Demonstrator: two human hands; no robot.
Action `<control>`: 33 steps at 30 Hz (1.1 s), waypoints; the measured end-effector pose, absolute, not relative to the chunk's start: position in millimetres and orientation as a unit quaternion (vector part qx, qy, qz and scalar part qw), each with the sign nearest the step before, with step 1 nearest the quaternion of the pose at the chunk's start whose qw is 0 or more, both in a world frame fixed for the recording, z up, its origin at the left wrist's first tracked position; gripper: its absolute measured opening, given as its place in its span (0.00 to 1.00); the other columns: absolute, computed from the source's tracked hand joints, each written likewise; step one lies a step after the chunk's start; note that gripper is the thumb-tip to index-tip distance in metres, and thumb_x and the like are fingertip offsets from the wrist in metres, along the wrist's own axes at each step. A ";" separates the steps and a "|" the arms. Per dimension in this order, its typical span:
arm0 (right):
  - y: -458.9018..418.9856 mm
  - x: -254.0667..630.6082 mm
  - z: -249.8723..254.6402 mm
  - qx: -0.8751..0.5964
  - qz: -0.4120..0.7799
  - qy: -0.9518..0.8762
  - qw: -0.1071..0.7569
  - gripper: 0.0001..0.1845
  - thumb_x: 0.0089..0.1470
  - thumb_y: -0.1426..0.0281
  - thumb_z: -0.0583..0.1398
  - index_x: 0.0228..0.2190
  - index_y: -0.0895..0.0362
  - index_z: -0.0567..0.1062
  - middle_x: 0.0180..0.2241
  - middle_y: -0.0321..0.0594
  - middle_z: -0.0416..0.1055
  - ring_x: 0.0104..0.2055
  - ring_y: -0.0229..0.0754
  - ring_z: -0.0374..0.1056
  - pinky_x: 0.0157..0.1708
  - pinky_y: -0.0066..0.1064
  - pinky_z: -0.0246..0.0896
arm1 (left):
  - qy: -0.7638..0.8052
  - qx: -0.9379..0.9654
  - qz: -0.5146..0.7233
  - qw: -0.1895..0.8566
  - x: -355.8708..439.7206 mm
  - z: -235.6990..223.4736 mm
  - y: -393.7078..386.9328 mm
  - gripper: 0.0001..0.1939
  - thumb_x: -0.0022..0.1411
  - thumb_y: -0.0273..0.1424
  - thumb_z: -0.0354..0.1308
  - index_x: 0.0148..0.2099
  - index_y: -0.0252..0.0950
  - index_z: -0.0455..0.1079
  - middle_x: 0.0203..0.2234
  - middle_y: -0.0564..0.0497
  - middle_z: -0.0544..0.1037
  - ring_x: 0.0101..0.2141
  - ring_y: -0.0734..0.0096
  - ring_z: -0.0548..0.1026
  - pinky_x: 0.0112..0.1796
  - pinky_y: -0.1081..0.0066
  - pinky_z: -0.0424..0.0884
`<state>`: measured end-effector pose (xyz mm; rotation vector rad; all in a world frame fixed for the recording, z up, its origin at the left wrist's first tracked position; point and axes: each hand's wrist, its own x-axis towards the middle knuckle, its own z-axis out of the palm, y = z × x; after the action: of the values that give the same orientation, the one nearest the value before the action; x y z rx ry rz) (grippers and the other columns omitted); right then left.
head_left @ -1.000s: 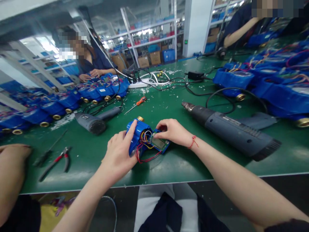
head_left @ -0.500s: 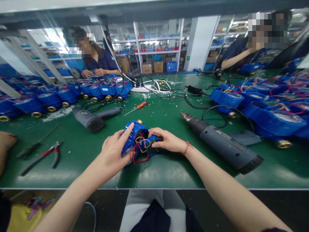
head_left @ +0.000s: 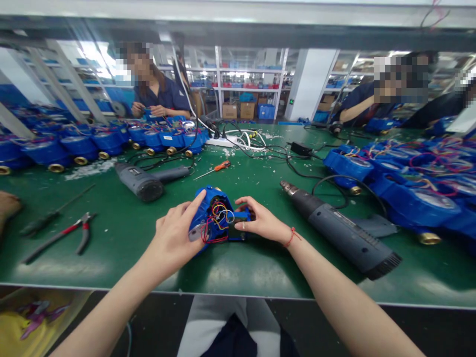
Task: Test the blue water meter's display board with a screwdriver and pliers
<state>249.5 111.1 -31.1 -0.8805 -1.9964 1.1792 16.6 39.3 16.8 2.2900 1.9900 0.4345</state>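
Note:
My left hand is wrapped round the left side of a blue water meter housing on the green bench, its index finger stretched along the top. The housing lies tilted with its opening to the right; red, yellow and white wires spill out of it. Just right of the opening, my right hand grips a small blue plastic part between thumb and fingers. The wires run towards this part; its far side is hidden by the fingers.
A heat gun lies to the right, another heat gun to the left. Pliers and screwdrivers rest on the bench. Blue meters crowd both sides. Co-workers sit opposite; another person's hand is at far left.
My right hand has drawn the small blue part slightly right, away from the housing, and its fingers have lifted a little. The housing's opening and wires show more. The camera view has tilted up.

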 end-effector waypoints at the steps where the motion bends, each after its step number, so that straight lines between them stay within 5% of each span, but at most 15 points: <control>1: 111.6 251.6 -28.0 -0.343 0.433 -0.768 0.324 0.22 0.50 0.64 0.65 0.45 0.60 0.69 0.41 0.42 0.69 0.42 0.42 0.65 0.44 0.34 0.60 | 0.661 0.738 0.137 0.012 23.1 15.1 35.2 0.40 0.59 0.35 0.54 0.71 0.41 0.47 0.57 0.39 0.68 0.55 0.48 0.66 0.51 0.51 0.64; 3: 113.8 257.3 -21.9 -0.358 0.398 -0.779 0.326 0.11 0.52 0.66 0.64 0.36 0.60 0.74 0.36 0.39 0.69 0.39 0.41 0.64 0.43 0.34 0.58 | 0.678 0.722 0.125 -0.057 38.4 10.9 25.7 0.37 0.61 0.31 0.53 0.71 0.41 0.50 0.56 0.36 0.67 0.55 0.46 0.66 0.48 0.51 0.64; 6: 118.2 263.6 -18.5 -0.378 0.362 -0.786 0.329 0.08 0.52 0.68 0.64 0.32 0.60 0.75 0.35 0.40 0.67 0.40 0.42 0.63 0.45 0.35 0.57 | 0.695 0.696 0.126 -0.131 59.5 5.8 13.2 0.33 0.63 0.29 0.51 0.70 0.41 0.53 0.56 0.33 0.66 0.53 0.44 0.67 0.44 0.51 0.64; 14: 121.6 244.1 -40.6 -0.425 0.334 -0.765 0.349 0.21 0.51 0.73 0.65 0.47 0.58 0.69 0.47 0.45 0.64 0.51 0.46 0.61 0.55 0.42 0.56 | 0.740 0.644 0.124 -0.145 68.8 6.7 11.1 0.31 0.66 0.32 0.46 0.70 0.36 0.52 0.53 0.30 0.67 0.48 0.41 0.68 0.40 0.50 0.65; 19: 117.8 238.2 -45.9 -0.427 0.371 -0.739 0.365 0.33 0.52 0.72 0.62 0.57 0.55 0.59 0.58 0.48 0.59 0.56 0.47 0.61 0.50 0.39 0.63 | 0.741 0.647 0.139 -0.112 59.7 4.6 11.8 0.35 0.63 0.32 0.50 0.71 0.39 0.49 0.56 0.34 0.67 0.53 0.46 0.67 0.48 0.50 0.62; 33: 110.3 232.5 -43.5 -0.417 0.402 -0.739 0.344 0.31 0.51 0.68 0.58 0.57 0.56 0.61 0.53 0.48 0.66 0.55 0.50 0.64 0.54 0.44 0.60 | 0.747 0.647 0.151 0.031 29.2 16.7 12.5 0.41 0.57 0.29 0.51 0.72 0.40 0.44 0.64 0.37 0.60 0.63 0.51 0.59 0.57 0.51 0.57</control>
<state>232.5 110.3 -43.5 -1.0835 -1.9210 1.0438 29.2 12.5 16.7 1.9944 2.3006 0.4663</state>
